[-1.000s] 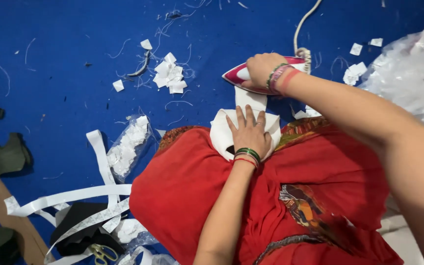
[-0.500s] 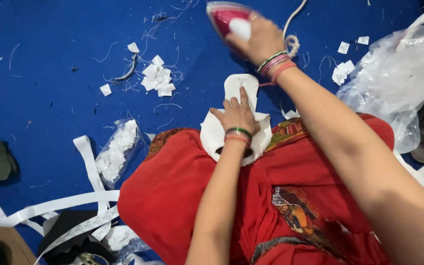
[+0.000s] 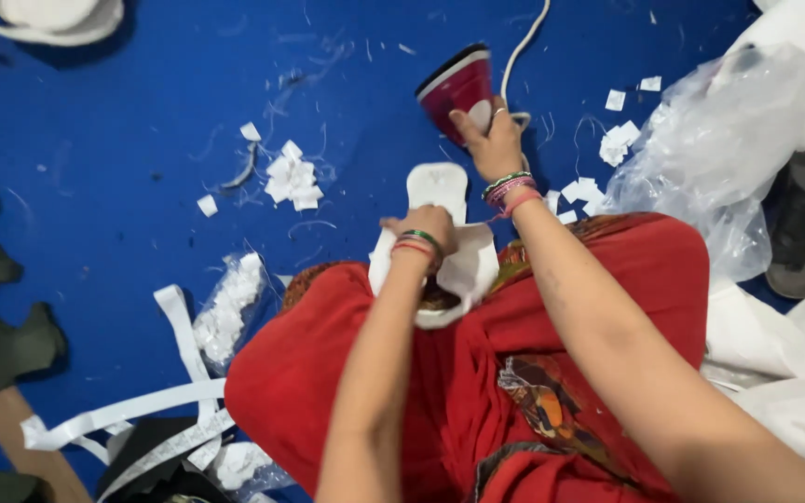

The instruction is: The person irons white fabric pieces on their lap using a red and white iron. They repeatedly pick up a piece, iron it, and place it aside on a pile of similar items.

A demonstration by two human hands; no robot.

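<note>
On blue mat: right hand (image 3: 496, 149) w/ red iron (image 3: 458, 86), left hand (image 3: 421, 226) on white fabric piece (image 3: 440, 186).

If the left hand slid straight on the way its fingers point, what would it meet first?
Probably the rounded white fabric piece just beyond the left hand; past it lies bare blue surface. The iron sits off to the right.

Bare forearms, stacked bangles on each wrist, ring on right hand (image 3: 494, 140), red patterned garment (image 3: 477, 391)
</note>
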